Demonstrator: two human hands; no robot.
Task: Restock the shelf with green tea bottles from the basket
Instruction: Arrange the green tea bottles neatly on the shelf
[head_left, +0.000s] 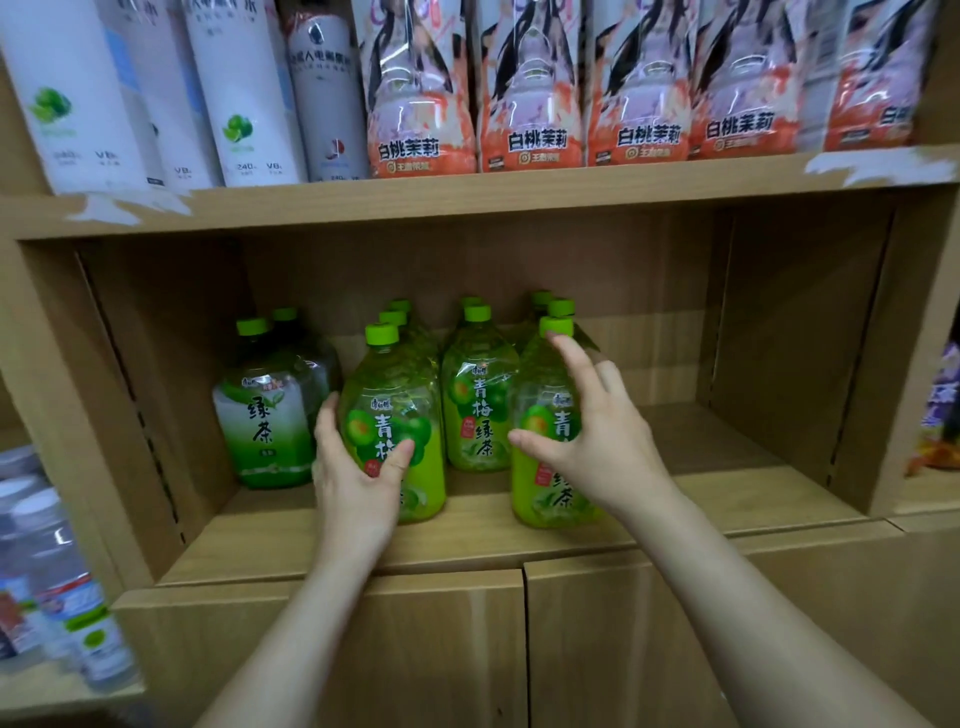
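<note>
Wooden shelf bay (675, 499): my left hand (358, 467) wraps the front green-capped plastic tea bottle (395, 426) to slide it into line; right hand (597, 431), fingers spread, steadies its neighbouring bottle (545, 415).

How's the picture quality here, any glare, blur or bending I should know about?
Head view: wide-angle bending bows the shelf edge and tilts the side walls; glare streaks the peach drink pouches and the plum green tea bottles; the water bottles at lower left are smeared; the back of the compartment sits in shadow; both hands look sharp.
</note>
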